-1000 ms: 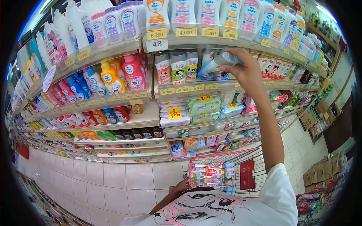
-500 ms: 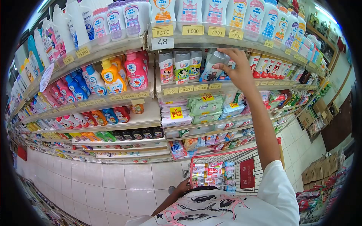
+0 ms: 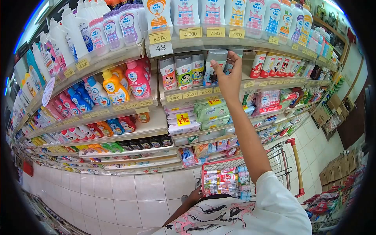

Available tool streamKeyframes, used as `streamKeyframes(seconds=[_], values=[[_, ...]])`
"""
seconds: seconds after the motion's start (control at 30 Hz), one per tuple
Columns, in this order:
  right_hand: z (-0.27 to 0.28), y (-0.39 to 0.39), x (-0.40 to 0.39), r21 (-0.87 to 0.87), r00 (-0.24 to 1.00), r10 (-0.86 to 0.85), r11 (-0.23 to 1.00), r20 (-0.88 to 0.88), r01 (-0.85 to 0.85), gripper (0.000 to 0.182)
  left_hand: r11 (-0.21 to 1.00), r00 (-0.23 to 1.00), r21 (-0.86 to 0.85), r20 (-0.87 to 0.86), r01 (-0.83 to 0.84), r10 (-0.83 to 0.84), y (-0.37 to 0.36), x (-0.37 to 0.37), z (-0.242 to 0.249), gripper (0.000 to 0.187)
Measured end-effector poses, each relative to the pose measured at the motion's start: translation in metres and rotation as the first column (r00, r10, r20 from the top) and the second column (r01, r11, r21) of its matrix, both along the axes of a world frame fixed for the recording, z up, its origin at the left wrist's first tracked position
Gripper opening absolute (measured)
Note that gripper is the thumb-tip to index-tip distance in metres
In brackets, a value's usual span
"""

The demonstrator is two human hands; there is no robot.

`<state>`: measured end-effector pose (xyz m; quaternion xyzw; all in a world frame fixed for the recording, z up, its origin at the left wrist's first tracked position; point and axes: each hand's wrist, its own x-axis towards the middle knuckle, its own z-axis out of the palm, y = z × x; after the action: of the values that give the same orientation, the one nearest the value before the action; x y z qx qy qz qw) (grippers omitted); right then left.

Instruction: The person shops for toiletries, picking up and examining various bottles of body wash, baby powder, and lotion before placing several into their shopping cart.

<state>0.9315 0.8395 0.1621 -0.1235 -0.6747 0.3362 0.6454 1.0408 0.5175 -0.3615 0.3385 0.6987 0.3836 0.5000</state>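
Note:
My right hand [image 3: 230, 74] reaches up to the middle shelf. Its thumb lies against the front of a grey-capped bottle [image 3: 214, 70] with a dark picture, and its fingers curl at the right side over another grey-capped bottle, partly hidden. The gripped bottle stands upright at the shelf's front. To its left are several grey-capped bottles [image 3: 183, 72] with cartoon labels. Low down, my left hand [image 3: 195, 194] is closed at the near left edge of a red-rimmed shopping cart [image 3: 202, 176]; its fingers are partly hidden.
Packs of wipes [image 3: 212, 112] fill the shelf below. White powder bottles [image 3: 212, 13] line the shelf above, behind a clear front lip with price tags [image 3: 161, 37]. Red-capped bottles [image 3: 258, 65] stand to the right. Several small bottles [image 3: 227, 178] lie in the cart on the tiled floor [image 3: 149, 186].
The grey-capped bottle, tilted in my right hand before, now stands upright on the shelf with my hand still at it. My view has shifted slightly, and more of the cart shows.

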Motion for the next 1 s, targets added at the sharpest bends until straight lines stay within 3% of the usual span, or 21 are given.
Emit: streamKeyframes(seconds=[0.13, 0.2, 0.4, 0.5, 0.73, 0.8, 0.93, 0.97, 1.0], values=[[-0.007, -0.006, -0.016, 0.11, 0.985, -0.167, 0.979, -0.043, 0.171, 0.072, 0.997, 0.999, 0.065, 0.009, -0.045, 0.045, -0.001, 0.002, 0.009, 0.065], [-0.013, -0.01, -0.021, 0.186, 0.949, -0.313, 0.935, 0.03, 0.302, 0.079, 0.999, 0.999, 0.038, 0.015, -0.039, 0.038, -0.002, 0.001, 0.017, 0.065], [-0.021, -0.012, -0.028, 0.297, 0.866, -0.494, 0.841, 0.078, 0.453, 0.08, 0.999, 0.999, 0.022, -0.02, -0.026, 0.026, -0.002, 0.0, 0.023, 0.065], [-0.024, -0.008, -0.029, 0.313, 0.888, -0.456, 0.853, 0.06, 0.417, 0.079, 0.989, 0.998, 0.146, -0.045, -0.04, 0.047, -0.002, 0.001, 0.017, 0.065], [-0.023, -0.002, -0.026, 0.238, 0.927, -0.368, 0.909, 0.073, 0.342, 0.076, 0.99, 0.998, 0.14, -0.06, -0.017, 0.026, -0.002, -0.002, 0.001, 0.065], [-0.023, -0.003, -0.023, 0.308, 0.886, -0.454, 0.859, 0.09, 0.409, 0.077, 0.996, 1.0, 0.091, -0.015, -0.024, 0.026, 0.0, -0.002, 0.023, 0.066], [-0.012, -0.025, 0.002, 0.336, 0.834, -0.546, 0.802, 0.079, 0.493, 0.073, 0.993, 0.999, 0.117, 0.025, -0.028, 0.025, -0.003, -0.002, 0.011, 0.067], [-0.005, -0.041, 0.023, 0.232, 0.969, -0.214, 0.956, 0.127, 0.181, 0.065, 0.998, 1.0, 0.069, -0.016, -0.007, 0.008, -0.003, -0.002, 0.015, 0.066], [0.003, -0.061, 0.047, 0.118, 0.979, 0.153, 0.978, 0.137, -0.17, 0.058, 1.0, 0.999, 0.022, -0.054, 0.006, -0.005, -0.001, -0.003, 0.017, 0.066]])
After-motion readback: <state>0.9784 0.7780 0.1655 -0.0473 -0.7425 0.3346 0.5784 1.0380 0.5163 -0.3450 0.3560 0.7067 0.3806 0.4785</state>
